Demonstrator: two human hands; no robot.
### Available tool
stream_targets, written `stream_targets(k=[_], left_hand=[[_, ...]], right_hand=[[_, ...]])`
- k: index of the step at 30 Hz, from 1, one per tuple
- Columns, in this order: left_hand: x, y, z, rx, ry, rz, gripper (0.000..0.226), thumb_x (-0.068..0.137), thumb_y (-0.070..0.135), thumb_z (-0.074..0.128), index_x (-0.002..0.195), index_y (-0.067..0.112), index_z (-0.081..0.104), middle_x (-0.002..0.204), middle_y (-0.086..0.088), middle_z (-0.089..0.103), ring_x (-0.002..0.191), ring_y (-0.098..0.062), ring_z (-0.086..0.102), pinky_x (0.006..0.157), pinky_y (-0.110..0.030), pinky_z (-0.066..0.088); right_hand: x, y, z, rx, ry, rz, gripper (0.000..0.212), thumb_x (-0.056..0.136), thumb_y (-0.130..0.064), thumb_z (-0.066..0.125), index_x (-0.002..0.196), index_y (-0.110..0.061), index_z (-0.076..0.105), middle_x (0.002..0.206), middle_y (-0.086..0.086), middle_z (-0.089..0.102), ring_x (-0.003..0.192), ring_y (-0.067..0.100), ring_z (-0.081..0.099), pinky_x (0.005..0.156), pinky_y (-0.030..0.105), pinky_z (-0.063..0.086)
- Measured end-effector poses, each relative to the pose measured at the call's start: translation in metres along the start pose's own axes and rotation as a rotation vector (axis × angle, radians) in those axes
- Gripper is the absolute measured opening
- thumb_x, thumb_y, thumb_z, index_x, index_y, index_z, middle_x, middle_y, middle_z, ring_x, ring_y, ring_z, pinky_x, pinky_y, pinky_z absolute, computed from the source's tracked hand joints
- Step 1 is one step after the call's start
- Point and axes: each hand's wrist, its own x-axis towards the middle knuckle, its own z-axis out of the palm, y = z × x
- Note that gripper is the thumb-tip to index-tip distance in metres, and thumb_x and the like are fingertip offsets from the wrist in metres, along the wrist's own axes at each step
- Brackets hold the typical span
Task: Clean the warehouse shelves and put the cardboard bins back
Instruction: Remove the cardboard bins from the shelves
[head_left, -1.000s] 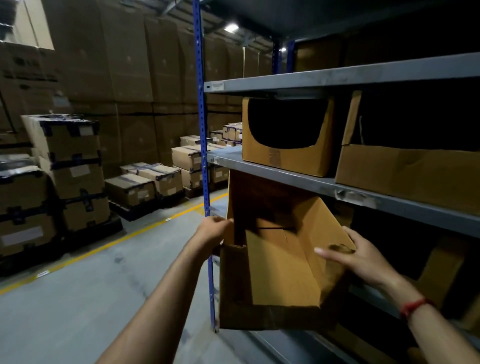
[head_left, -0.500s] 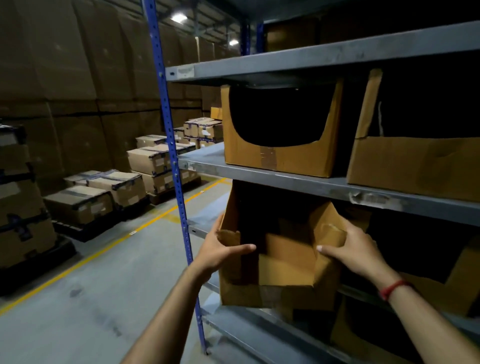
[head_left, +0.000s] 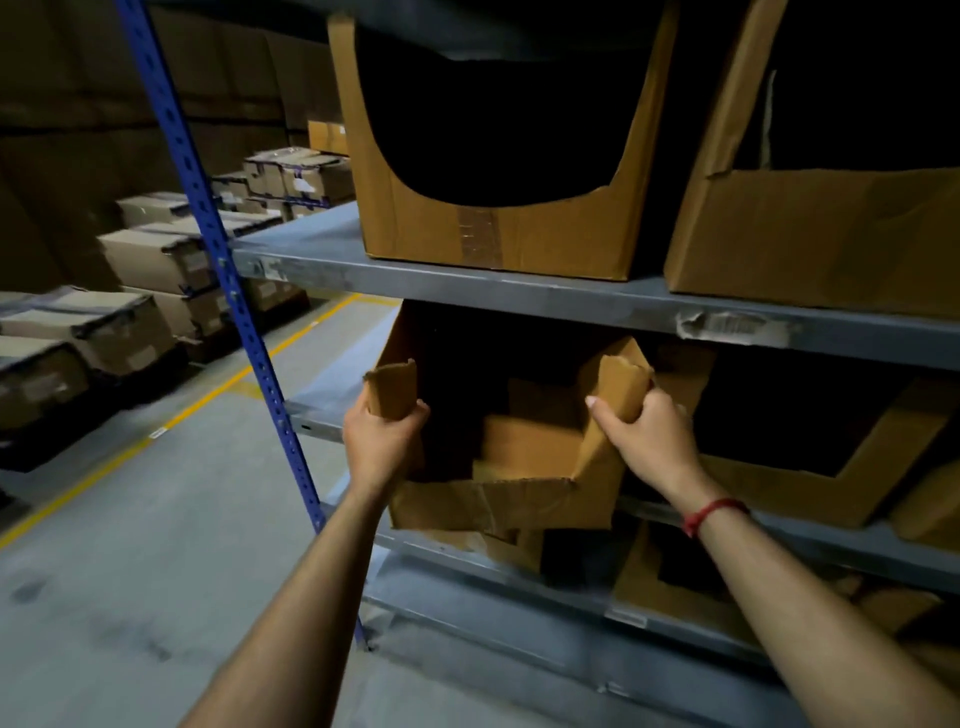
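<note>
A worn cardboard bin (head_left: 519, 499) with a torn, cut-down front sits at the left end of the middle grey shelf (head_left: 311, 421), under the shelf above. My left hand (head_left: 382, 441) grips the bin's left side flap. My right hand (head_left: 644, 439) grips the crumpled top of its right wall. The bin's inside is dark, with folded cardboard showing at the bottom.
Two more bins (head_left: 498, 156) (head_left: 821, 218) stand on the upper shelf (head_left: 519, 296). Another bin (head_left: 810, 478) sits right of mine. A blue upright post (head_left: 228, 291) bounds the rack's left. Taped boxes (head_left: 88, 322) on pallets line the aisle beyond a yellow floor line (head_left: 171, 421).
The bin has gone from tilted out in front of the rack to sitting deeper on the middle shelf. Both hands shifted up to its side walls, and my view moved closer.
</note>
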Motion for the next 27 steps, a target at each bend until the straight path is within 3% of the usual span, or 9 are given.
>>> stream_targets(k=[6,8,13,18,21,25,27], left_hand=[[0.051,-0.011,0.003,0.029,-0.071,0.009,0.020,0.067,0.028,0.073,0.077,0.024,0.056,0.076,0.001,0.060,0.070,-0.013,0.056,0.067,-0.033,0.046],[0.066,-0.015,0.005,0.046,-0.069,0.003,0.023,0.065,0.031,0.072,0.076,0.022,0.054,0.076,-0.003,0.059,0.070,-0.017,0.056,0.067,-0.035,0.047],[0.096,-0.026,0.016,0.041,-0.001,-0.022,0.032,0.081,0.001,0.072,0.068,0.020,0.049,0.065,0.002,0.051,0.059,-0.010,0.046,0.060,-0.029,0.039],[0.124,-0.037,0.027,0.003,0.055,-0.021,0.027,0.075,0.016,0.072,0.065,0.020,0.048,0.064,0.001,0.052,0.059,-0.010,0.043,0.057,-0.029,0.038],[0.142,-0.042,0.036,-0.017,0.077,-0.001,0.022,0.069,0.024,0.069,0.063,0.018,0.048,0.063,0.001,0.052,0.059,-0.009,0.042,0.055,-0.028,0.039],[0.164,-0.050,0.041,-0.046,0.050,0.016,0.018,0.072,0.020,0.074,0.070,0.018,0.057,0.070,-0.002,0.061,0.061,-0.008,0.051,0.058,-0.026,0.045],[0.175,-0.055,0.043,-0.029,0.024,0.021,0.020,0.075,0.019,0.078,0.072,0.018,0.058,0.073,-0.004,0.063,0.063,-0.011,0.054,0.061,-0.028,0.046]], right_hand=[[0.024,0.001,0.053,0.217,0.106,0.053,0.038,0.087,-0.056,0.064,0.082,-0.019,0.061,0.073,0.000,0.066,0.067,0.013,0.066,0.058,0.028,0.053],[0.026,-0.005,0.071,0.359,0.183,0.054,0.028,0.090,-0.047,0.066,0.084,-0.020,0.060,0.071,-0.003,0.065,0.061,0.004,0.064,0.053,0.018,0.051],[0.033,-0.018,0.107,0.579,0.318,0.019,0.011,0.094,-0.026,0.065,0.093,-0.019,0.057,0.073,-0.007,0.060,0.059,-0.008,0.061,0.052,0.007,0.045],[0.046,-0.020,0.119,0.557,0.352,-0.040,0.014,0.091,-0.020,0.069,0.094,-0.018,0.056,0.079,-0.016,0.058,0.071,-0.018,0.059,0.061,0.000,0.041],[0.057,-0.018,0.131,0.560,0.352,-0.035,0.013,0.091,-0.017,0.069,0.099,-0.015,0.058,0.083,-0.012,0.062,0.076,-0.015,0.061,0.067,0.002,0.043],[0.069,-0.023,0.143,0.556,0.368,0.009,0.014,0.093,-0.022,0.067,0.090,-0.027,0.055,0.075,-0.010,0.062,0.066,-0.006,0.062,0.059,0.011,0.047],[0.072,-0.025,0.149,0.552,0.395,0.019,0.012,0.094,-0.023,0.067,0.095,-0.029,0.056,0.072,-0.012,0.062,0.064,-0.006,0.063,0.058,0.009,0.047]])
